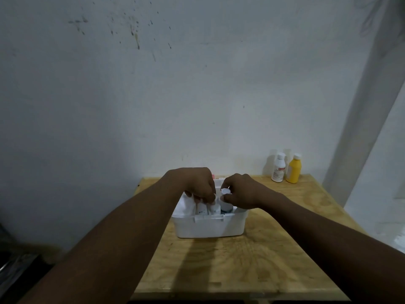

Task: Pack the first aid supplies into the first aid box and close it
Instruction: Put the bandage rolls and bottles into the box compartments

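Observation:
A white first aid box [210, 226] stands open in the middle of the wooden table [252, 260]. Inside it I see white cloth or gauze [185, 205] at the left and several small bottles standing upright. My left hand [197, 185] reaches into the box with its fingertips pressed on the small white bottles [213, 208]. My right hand [241, 190] grips a white-capped bottle [225, 198] with a blue base, upright in the box. The box's lid is mostly hidden behind my hands.
At the table's back right corner stand a white bottle with a red label [278, 167] and a yellow bottle [293, 168], both against the wall. A dark object sits low at the left beyond the table's edge.

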Motion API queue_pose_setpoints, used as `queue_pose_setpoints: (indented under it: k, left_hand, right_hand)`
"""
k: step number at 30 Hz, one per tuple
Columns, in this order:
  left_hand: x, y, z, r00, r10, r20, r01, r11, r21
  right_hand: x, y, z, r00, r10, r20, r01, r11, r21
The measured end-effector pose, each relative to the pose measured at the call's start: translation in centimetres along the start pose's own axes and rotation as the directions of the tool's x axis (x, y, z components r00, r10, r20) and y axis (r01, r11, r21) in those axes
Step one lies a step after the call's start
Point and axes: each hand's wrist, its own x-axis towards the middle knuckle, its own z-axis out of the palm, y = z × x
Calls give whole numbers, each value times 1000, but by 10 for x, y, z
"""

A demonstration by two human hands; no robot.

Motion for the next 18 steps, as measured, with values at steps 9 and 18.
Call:
queue_pose_setpoints:
  k: [9,18]
  left_hand:
    - [2,-1,-1,1000,-25,11,25,999,-22]
    - [2,-3,0,1000,-25,16,25,999,-27]
  right_hand:
    - [-8,1,-15,988,100,116,-138,910,391]
    - [-7,-4,-17,976,95,194,-162,915,369]
